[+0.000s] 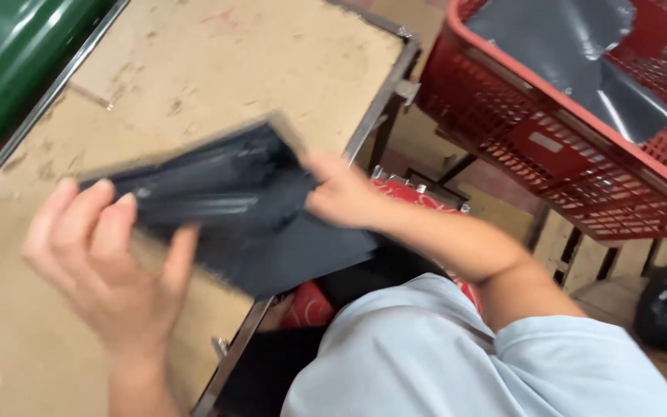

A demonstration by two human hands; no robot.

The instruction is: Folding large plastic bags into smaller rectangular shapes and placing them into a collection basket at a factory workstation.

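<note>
Both hands hold a dark grey plastic mailer bag (pixel 252 212) above a worn wooden tabletop (pixel 218 62). The left hand (pixel 94 247) has its fingers curled over the bag's left end, thumb below; the right hand (pixel 341 193) pinches the opposite edge, its fingertips hidden behind the plastic. Motion blur smears the bag, so its folds and true outline are hard to make out; it looks flat, matte and slightly creased. Right of the right hand, beyond the table's metal edge (pixel 384 96), stands a red plastic basket (pixel 580 185), cut off by the frame, holding more grey bags (pixel 580 54). A green surface (pixel 9 54) fills the corner above the left hand.
</note>
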